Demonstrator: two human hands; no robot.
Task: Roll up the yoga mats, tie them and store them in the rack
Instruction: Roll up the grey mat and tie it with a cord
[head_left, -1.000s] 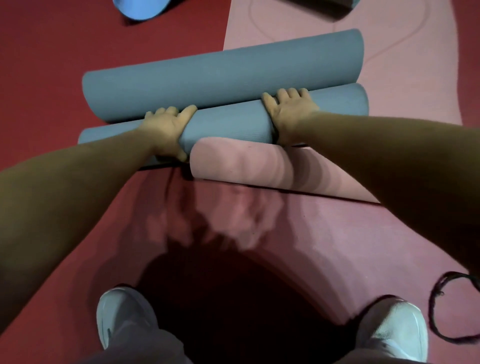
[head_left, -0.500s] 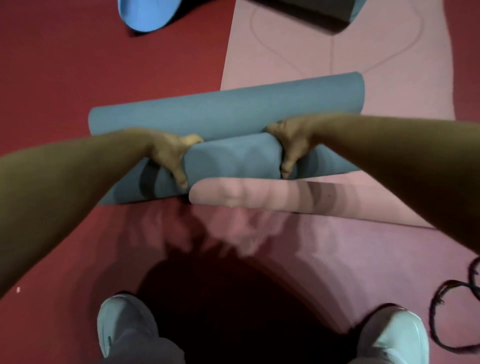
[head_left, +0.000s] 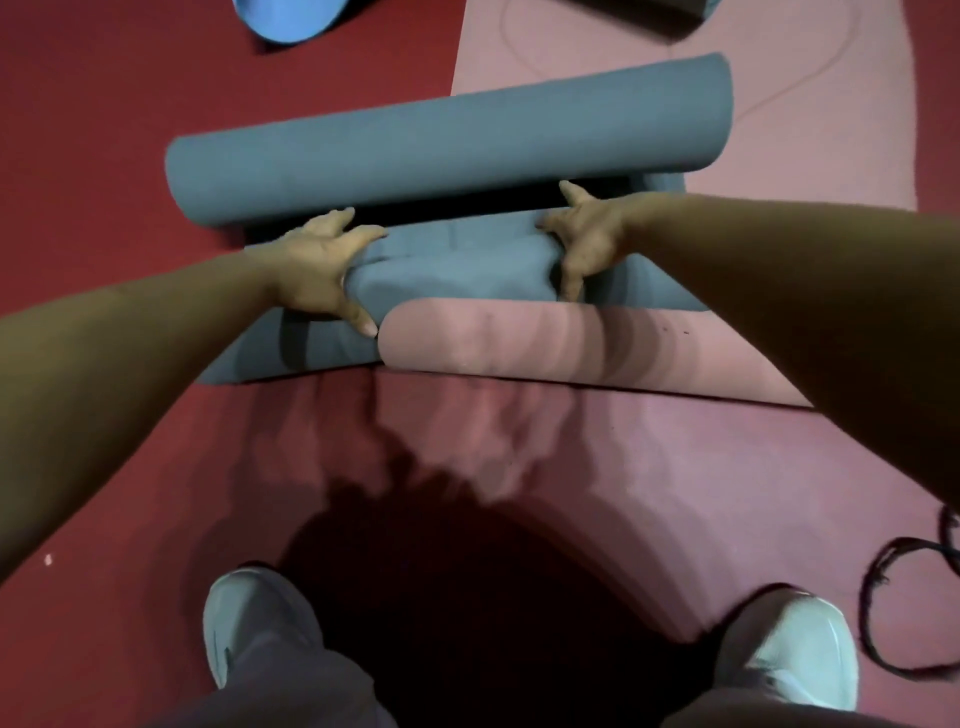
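A grey-blue yoga mat (head_left: 447, 150) lies across the floor, its far part wound into a thick roll. Its near end (head_left: 457, 270) is bunched into a small loose roll, and a flat strip spreads out under that roll. My left hand (head_left: 322, 270) grips the left side of this small roll, thumb down its front. On the right side my right hand (head_left: 584, 239) grips it the same way. A pink mat (head_left: 779, 130) lies beneath, and its near edge is curled into a roll (head_left: 519, 343) just in front of my thumbs.
The floor is red carpet (head_left: 104, 130). A bright blue mat (head_left: 285, 21) shows at the top left and a dark rolled object (head_left: 649, 15) at the top right. A black cord loop (head_left: 883, 608) lies by my right shoe (head_left: 795, 649). My left shoe (head_left: 249, 623) stands near the bottom left.
A dark gap has opened between the far roll and the small near roll. My hands shifted from resting on top to gripping it, and a flat strip of mat now shows beneath.
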